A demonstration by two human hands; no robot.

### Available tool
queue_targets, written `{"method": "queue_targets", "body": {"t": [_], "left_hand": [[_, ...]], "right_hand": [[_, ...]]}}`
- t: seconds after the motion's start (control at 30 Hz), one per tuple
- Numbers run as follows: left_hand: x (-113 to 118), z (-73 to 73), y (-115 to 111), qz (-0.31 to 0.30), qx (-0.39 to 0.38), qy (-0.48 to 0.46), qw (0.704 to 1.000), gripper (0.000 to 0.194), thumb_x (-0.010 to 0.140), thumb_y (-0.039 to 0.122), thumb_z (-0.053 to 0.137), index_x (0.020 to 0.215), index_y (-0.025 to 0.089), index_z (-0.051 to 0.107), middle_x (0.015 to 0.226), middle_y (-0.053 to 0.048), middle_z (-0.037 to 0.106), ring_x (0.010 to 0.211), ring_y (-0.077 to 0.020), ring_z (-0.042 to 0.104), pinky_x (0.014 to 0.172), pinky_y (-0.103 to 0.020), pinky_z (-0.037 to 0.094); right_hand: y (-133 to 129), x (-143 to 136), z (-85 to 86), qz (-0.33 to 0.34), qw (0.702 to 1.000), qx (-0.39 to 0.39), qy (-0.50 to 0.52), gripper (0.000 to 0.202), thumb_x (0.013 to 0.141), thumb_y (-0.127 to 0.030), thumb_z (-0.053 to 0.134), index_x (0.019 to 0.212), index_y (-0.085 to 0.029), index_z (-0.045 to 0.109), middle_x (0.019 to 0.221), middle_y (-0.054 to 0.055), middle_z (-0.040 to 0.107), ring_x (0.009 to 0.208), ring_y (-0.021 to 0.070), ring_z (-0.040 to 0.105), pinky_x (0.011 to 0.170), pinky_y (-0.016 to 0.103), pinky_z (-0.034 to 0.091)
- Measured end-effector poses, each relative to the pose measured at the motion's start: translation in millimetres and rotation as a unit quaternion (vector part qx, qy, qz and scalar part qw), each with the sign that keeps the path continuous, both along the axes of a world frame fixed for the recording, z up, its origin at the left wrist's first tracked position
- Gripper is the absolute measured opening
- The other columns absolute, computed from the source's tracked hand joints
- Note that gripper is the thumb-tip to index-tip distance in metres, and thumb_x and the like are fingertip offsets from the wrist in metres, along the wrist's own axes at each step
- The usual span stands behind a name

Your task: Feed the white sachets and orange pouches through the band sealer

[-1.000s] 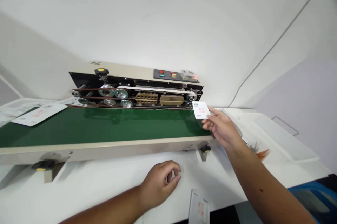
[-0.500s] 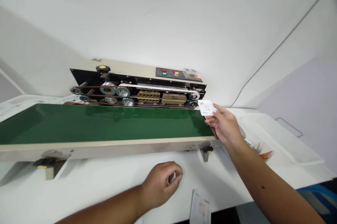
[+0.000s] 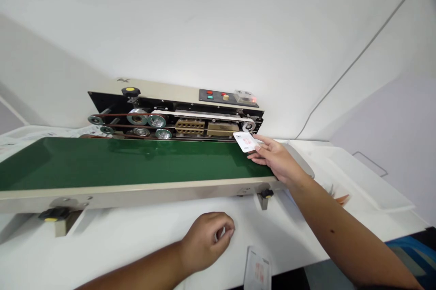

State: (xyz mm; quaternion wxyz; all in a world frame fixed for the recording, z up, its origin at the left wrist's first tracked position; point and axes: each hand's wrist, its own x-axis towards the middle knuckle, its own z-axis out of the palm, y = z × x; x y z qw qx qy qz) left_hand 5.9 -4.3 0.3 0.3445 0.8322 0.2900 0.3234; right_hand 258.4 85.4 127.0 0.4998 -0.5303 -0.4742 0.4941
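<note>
A small white sachet point(image 3: 246, 142) with red print is pinched between the thumb and fingers of my right hand point(image 3: 270, 156). Its far edge is up at the right-hand end of a band sealer point(image 3: 170, 120), by the lower rollers; I cannot tell whether the edge has entered between the bands. Beneath the sachet runs the sealer's green conveyor belt point(image 3: 129, 163). My left hand point(image 3: 209, 240) rests on the white table in front of the conveyor, fingers curled to the thumb in a loop with nothing in it. Near it lies another white sachet point(image 3: 258, 272) at the table's front edge.
A control panel point(image 3: 218, 96) with coloured buttons sits on top of the sealer, against the wall. To the right are a white tray point(image 3: 368, 179) and something orange point(image 3: 342, 199). Black knobs point(image 3: 56, 213) stick out under the conveyor's front. A blue object point(image 3: 412, 258) shows at lower right.
My right hand has moved left with the sachet, bringing it over the belt's right end and against the sealer's rollers. The sachet has tilted. My left hand is nearly unchanged.
</note>
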Motion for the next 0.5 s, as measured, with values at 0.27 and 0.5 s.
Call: {"method": "queue_targets", "body": {"t": [0.27,0.5], "left_hand": [[0,-1.0,-1,-0.002,0.021,0.003,1.0,0.012,0.088,0.012,0.053,0.084,0.02,0.062,0.072,0.001,0.064,0.064,-0.0129,0.058,0.064,-0.022,0.044],[0,0.0,0,-0.006,0.009,0.006,1.0,0.012,0.089,0.013,0.053,0.083,0.02,0.061,0.071,0.001,0.064,0.064,-0.013,0.057,0.064,-0.022,0.044]], "right_hand": [[-14,5,-16.5,0.008,0.969,0.109,-0.221,0.048,0.088,-0.037,0.066,0.132,-0.019,0.06,0.097,0.007,0.073,0.084,0.0196,0.069,0.061,0.028,0.055],[-26,-10,-2.7,0.053,0.846,0.261,-0.462,0.039,0.093,-0.037,0.059,0.13,-0.024,0.064,0.131,0.011,0.064,0.119,0.0281,0.059,0.098,0.046,0.051]]}}
